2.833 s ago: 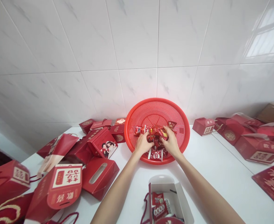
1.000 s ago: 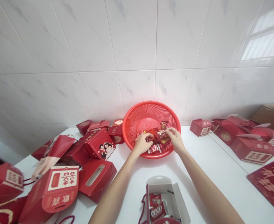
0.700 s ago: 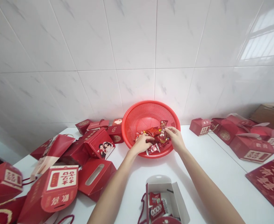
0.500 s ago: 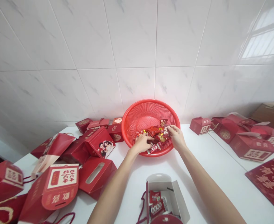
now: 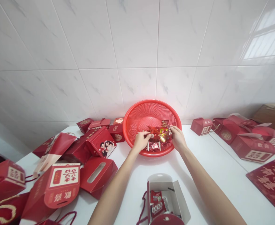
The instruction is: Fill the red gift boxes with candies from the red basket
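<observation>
A red plastic mesh basket (image 5: 139,109) stands against the wall, with several wrapped candies (image 5: 154,146) in its front part. Over the basket's left side, my left hand (image 5: 141,142) is closed in a pinch at a red-wrapped candy, largely hidden by the fingers. At the right side my right hand (image 5: 178,139) pinches a dark red wrapped candy (image 5: 169,131) between thumb and fingers. Nearer to me, between my forearms, is an open gift box (image 5: 183,200) with a cord handle; red packets (image 5: 156,203) lie inside it.
Red gift boxes (image 5: 97,176) crowd the table's left side, some with rope handles. More red boxes (image 5: 252,147) and a brown carton (image 5: 270,114) stand at the right. A flat red printed piece (image 5: 271,184) lies at the right edge. White tiled wall (image 5: 137,40) rises behind.
My left hand has drawn its spread fingers together into a pinch and lifted slightly from the candies. The right hand stays at the basket's right side, still pinching a candy.
</observation>
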`<move>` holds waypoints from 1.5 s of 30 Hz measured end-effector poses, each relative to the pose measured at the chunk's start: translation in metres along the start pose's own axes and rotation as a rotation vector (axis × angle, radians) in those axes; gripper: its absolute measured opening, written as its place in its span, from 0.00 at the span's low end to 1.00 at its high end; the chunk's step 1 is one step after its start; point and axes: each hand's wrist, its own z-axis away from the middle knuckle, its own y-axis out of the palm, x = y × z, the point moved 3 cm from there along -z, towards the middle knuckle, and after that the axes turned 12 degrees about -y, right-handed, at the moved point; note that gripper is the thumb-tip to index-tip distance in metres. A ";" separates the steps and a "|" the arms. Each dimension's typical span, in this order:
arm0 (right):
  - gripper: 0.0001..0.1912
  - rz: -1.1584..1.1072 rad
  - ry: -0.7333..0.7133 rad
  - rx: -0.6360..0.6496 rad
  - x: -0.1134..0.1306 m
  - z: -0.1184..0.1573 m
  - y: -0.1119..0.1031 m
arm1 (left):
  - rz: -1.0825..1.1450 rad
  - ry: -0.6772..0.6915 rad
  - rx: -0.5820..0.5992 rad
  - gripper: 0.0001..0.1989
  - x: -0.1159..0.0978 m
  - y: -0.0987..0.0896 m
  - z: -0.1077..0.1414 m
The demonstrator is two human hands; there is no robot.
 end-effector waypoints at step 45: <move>0.20 0.006 0.073 0.430 -0.002 0.029 0.027 | 0.655 0.032 0.200 0.15 0.002 0.003 -0.003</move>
